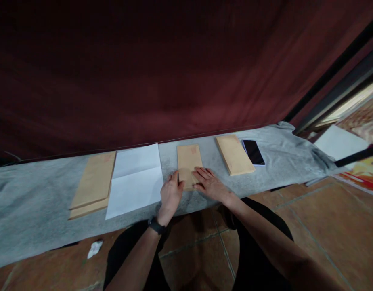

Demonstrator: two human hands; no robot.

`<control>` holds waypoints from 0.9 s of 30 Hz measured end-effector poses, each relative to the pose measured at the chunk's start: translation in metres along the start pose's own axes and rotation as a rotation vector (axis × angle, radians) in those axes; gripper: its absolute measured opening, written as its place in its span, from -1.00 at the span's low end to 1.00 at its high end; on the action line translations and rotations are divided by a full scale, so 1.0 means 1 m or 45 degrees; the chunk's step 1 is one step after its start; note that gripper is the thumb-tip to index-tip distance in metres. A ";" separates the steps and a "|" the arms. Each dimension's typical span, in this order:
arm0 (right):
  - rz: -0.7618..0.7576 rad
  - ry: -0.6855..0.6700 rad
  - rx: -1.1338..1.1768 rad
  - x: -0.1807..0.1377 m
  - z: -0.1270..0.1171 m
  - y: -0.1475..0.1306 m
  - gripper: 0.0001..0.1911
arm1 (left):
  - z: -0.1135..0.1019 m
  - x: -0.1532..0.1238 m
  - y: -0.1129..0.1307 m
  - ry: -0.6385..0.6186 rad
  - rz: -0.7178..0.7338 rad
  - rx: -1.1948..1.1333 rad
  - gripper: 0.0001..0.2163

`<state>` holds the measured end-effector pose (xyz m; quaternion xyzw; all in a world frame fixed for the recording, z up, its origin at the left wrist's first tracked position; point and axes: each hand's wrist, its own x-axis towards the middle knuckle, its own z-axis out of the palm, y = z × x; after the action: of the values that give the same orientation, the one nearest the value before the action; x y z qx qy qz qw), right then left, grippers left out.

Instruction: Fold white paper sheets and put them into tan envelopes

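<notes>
A brown paper envelope lies flat on the grey cloth in front of me, with a small reddish print near its top right corner. At its left edge is my left hand, with a dark watch on the wrist; the fingers are curled and the thumb and fingertips close on that edge. My right hand lies flat on the envelope's lower right part, fingers stretched out. Just left of my left hand is a white sheet of paper with a crease across its middle.
A stack of brown envelopes lies at the left, and another stack at the right, beside a phone. Grey cloth covers the long narrow surface. A dark red curtain hangs behind; crumpled white tissue is on the tiled floor.
</notes>
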<state>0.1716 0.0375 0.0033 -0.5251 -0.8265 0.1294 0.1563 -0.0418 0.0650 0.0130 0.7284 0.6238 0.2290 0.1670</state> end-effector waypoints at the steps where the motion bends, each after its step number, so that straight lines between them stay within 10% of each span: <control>1: -0.002 0.005 -0.005 0.000 0.000 0.000 -0.40 | 0.000 0.000 0.002 0.050 0.094 0.049 -0.58; 6: -0.025 0.036 -0.035 0.000 0.002 0.000 -0.39 | 0.019 0.029 0.020 -0.053 0.486 0.169 -0.54; 16: -0.007 0.109 -0.065 0.000 0.007 -0.002 -0.41 | 0.047 0.137 0.020 -0.326 0.663 0.409 -0.49; 27: -0.034 0.079 0.057 0.002 -0.002 0.003 -0.48 | 0.050 0.136 0.023 -0.392 0.784 0.410 -0.49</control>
<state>0.1743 0.0408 0.0046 -0.5141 -0.8251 0.1293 0.1952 0.0207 0.1973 0.0000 0.9245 0.3714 0.0552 0.0656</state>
